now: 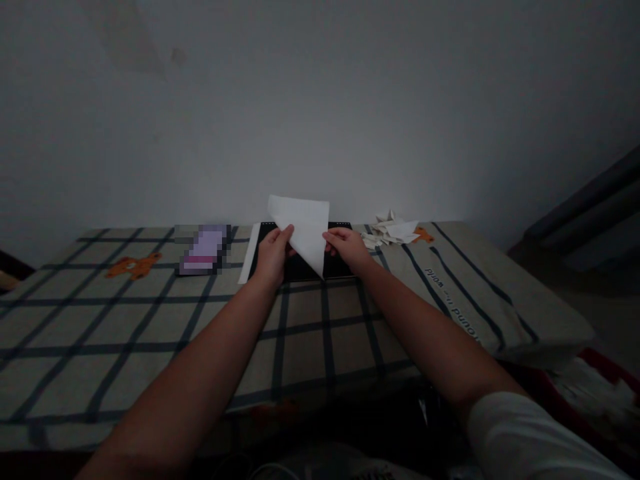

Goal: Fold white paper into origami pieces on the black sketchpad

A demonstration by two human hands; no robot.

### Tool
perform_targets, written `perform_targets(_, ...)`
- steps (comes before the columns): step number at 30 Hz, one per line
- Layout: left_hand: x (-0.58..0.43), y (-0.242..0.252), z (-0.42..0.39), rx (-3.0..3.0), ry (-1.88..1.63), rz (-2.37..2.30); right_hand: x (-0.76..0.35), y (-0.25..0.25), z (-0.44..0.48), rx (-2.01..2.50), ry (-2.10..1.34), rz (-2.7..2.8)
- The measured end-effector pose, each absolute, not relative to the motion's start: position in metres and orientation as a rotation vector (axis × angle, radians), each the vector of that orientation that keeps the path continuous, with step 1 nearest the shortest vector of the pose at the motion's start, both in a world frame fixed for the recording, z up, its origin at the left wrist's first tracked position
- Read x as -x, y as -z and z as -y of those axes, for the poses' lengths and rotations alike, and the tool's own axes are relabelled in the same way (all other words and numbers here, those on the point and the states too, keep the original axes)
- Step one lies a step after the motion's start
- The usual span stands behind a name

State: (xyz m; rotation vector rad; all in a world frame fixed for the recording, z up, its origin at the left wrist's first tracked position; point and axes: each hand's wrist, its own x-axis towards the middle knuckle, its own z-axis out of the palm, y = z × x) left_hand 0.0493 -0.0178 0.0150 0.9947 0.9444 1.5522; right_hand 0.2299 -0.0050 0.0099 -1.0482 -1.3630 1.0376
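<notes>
A white sheet of paper (pixel 307 227) is held up between my two hands, one corner pointing down toward me. My left hand (pixel 275 252) pinches its left edge, thumb on the near face. At the right edge, the thumb and fingers of my right hand (pixel 349 245) are closed on the paper. Under the hands lies a flat black board or pad (pixel 305 272) with a pale strip (pixel 250 255) along its left side. The sheet and hands hide much of its surface.
A checked cloth (pixel 150 320) covers the table. On the left lies a phone (pixel 205 250) with a blurred screen. Crumpled or folded white paper pieces (pixel 393 230) are heaped to the right, near the wall (pixel 320 100). A red container (pixel 590 393) stands below the table's right edge.
</notes>
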Motion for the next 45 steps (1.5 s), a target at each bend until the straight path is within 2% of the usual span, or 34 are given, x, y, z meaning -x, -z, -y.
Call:
perform_targets(18, -0.044, -0.015, 0.01, -0.902, -1.472, -0.911, -0.236, -0.01, 0.003, 1.031, -0.991, 1.391)
perform_targets(45, -0.03, -0.02, 0.0, -0.663, -1.636, -0.927, -0.24, -0.009, 0.0, 1.08, -1.049, 1.387)
